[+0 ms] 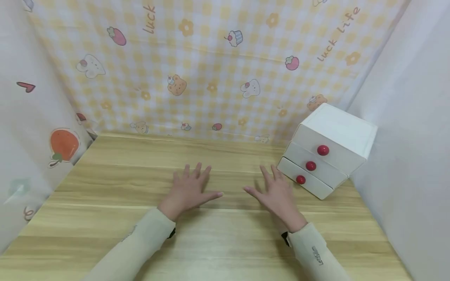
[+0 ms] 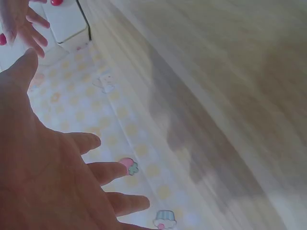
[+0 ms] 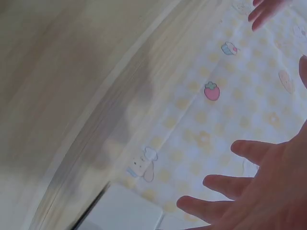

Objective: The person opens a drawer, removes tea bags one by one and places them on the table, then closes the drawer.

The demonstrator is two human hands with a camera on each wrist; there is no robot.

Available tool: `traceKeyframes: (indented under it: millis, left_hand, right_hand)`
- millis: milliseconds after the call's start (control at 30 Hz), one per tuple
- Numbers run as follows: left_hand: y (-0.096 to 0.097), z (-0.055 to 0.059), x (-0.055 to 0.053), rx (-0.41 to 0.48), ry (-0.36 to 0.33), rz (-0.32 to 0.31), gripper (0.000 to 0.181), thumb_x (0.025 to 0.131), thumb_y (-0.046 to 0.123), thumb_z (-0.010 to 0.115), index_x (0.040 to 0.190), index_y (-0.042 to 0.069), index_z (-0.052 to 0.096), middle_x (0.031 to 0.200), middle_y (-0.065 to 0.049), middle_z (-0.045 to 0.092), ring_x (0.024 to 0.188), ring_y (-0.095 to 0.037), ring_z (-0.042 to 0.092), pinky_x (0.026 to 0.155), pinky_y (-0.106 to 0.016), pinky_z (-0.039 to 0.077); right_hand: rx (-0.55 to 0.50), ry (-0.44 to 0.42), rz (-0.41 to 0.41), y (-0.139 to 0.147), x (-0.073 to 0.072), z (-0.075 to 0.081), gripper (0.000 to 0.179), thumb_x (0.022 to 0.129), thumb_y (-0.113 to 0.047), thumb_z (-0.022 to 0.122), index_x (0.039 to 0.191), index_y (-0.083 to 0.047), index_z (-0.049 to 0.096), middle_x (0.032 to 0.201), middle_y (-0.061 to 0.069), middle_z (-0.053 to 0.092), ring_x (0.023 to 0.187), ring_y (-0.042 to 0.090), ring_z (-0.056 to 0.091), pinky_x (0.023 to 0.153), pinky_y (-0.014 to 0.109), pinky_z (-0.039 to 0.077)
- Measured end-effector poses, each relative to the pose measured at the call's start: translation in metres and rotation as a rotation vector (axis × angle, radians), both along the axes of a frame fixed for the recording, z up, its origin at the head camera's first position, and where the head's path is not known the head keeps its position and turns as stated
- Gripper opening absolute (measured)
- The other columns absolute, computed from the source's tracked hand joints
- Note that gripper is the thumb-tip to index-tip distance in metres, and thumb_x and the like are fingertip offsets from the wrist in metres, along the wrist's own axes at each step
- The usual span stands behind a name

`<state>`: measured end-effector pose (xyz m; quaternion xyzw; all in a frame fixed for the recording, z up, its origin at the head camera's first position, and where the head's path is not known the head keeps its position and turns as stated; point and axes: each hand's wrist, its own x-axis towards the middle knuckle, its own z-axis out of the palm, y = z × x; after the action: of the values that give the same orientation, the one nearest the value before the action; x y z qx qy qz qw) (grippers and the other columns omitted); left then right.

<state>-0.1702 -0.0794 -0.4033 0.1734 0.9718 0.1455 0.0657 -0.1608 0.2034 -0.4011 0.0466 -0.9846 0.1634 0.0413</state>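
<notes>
The wooden table (image 1: 105, 218) is open surface to the left of and in front of both hands. The left hand (image 1: 188, 190) and right hand (image 1: 277, 195) lie flat, fingers spread, with a bare gap between them. The only obstacle is the white drawer unit (image 1: 328, 150), standing at the far right corner, just beside the right hand. Fabric walls (image 1: 211, 70) close off the back and both sides.
</notes>
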Motion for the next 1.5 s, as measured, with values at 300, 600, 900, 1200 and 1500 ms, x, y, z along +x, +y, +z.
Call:
traceKeyframes:
  millis: [300,600,900,1200,1500]
  left_hand:
    - [0.026,0.012,-0.01,-0.01,-0.02,-0.093,0.095,0.091,0.078,0.045,0.163,0.022,0.018,0.169,-0.017,0.015,0.154,-0.051,0.014,0.116,-0.078,0.014]
    - [0.059,0.031,-0.025,0.193,-0.185,-0.192,0.095,0.093,0.077,0.041,0.164,0.02,0.012,0.17,-0.015,0.012,0.156,-0.045,0.011,0.119,-0.074,0.008]
    - [0.095,0.024,-0.038,0.35,-0.24,-0.233,0.099,0.092,0.078,0.042,0.163,0.016,0.012,0.171,-0.013,0.013,0.158,-0.031,0.018,0.126,-0.053,0.023]
    - [0.139,0.025,-0.049,0.504,-0.181,-0.273,0.086,0.097,0.069,0.045,0.162,0.018,0.022,0.169,-0.003,0.024,0.156,-0.024,0.024,0.126,-0.046,0.025]
    - [0.177,0.027,-0.046,0.665,-0.202,-0.186,0.089,0.097,0.068,0.047,0.164,0.023,0.01,0.171,-0.001,0.014,0.158,-0.024,0.017,0.127,-0.05,0.022]
  right_hand:
    - [-0.048,0.083,-0.007,0.025,0.024,0.011,0.094,0.087,-0.071,0.061,0.158,-0.016,0.034,0.164,0.025,0.027,0.145,0.055,0.032,0.109,0.082,0.022]
    - [-0.149,0.187,-0.006,0.049,0.044,0.022,0.084,0.091,-0.054,0.069,0.157,-0.014,0.036,0.162,0.029,0.027,0.145,0.056,0.03,0.11,0.075,0.028]
    - [-0.269,0.368,-0.058,0.072,0.057,0.029,0.073,0.09,-0.035,0.075,0.154,-0.019,0.042,0.164,0.023,0.029,0.146,0.055,0.029,0.108,0.08,0.026]
    - [-0.441,0.549,-0.197,0.087,0.05,0.032,0.066,0.093,-0.027,0.069,0.151,-0.009,0.044,0.164,0.019,0.03,0.151,0.043,0.027,0.118,0.072,0.02]
    - [-0.597,0.649,-0.334,0.093,0.042,0.029,0.072,0.097,-0.034,0.061,0.16,-0.019,0.029,0.17,0.006,0.016,0.157,0.026,0.014,0.127,0.057,0.007]
